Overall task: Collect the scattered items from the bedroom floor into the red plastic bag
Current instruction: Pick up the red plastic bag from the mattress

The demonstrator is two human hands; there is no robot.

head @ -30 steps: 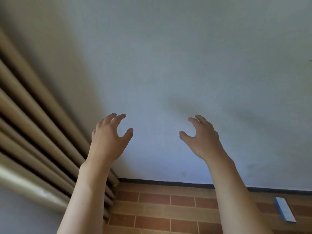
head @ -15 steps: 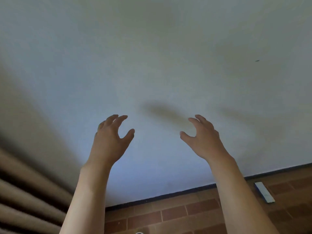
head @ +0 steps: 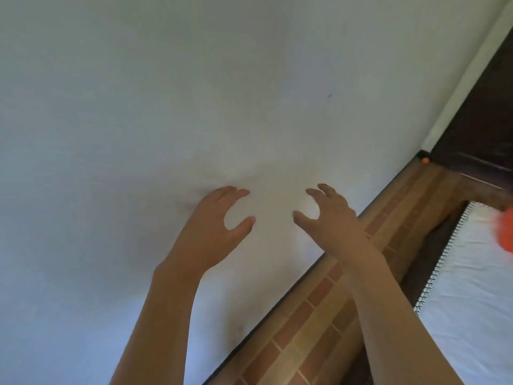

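Loosely curled, both hands (left [head: 211, 226], right [head: 330, 220]) hold nothing before a smooth white wall [head: 194, 107].

A matt, pale painted wall [head: 194, 107] fills most of the frame, smooth with only a faint plaster texture. Along the lower right runs a floor [head: 319, 329] of brick-patterned tiles in reddish and tan tones with a dull sheen. At the upper right, a dark wooden panel [head: 483, 107] looks smooth and slightly glossy. At the right edge lies white cloth [head: 472, 287], soft and matt, edged with a zigzag stitched trim. A blurred orange-red shape [head: 503, 232] at the far right is too smeared to tell its material.
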